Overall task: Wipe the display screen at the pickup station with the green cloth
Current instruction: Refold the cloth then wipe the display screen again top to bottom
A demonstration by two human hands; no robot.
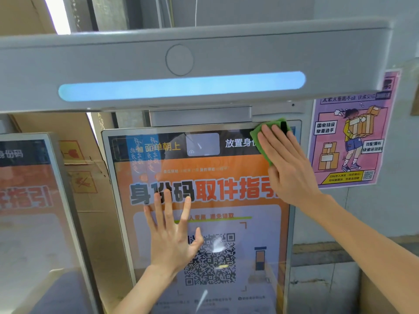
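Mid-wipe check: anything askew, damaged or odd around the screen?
The pink paper poster on the wall right of the orange display screen hangs slightly tilted, its top corner curling. Nothing else stands out.

A parcel pickup point, self-service by the look of it; the display screen (226,168) at centre frame carries an orange pickup guide in large Chinese characters and a QR code (215,261) for scanning; above it runs a grey overhead bar (249,46) with a glowing blue light strip (181,86); a second screen (25,177) with the same layout stands at the left edge. Cardboard boxes (90,177) stamped with red handling marks are stacked behind, left of centre; on the bare grey wall (396,155) at right hangs a poster (349,137) – a cartoon figure lugging parcels.
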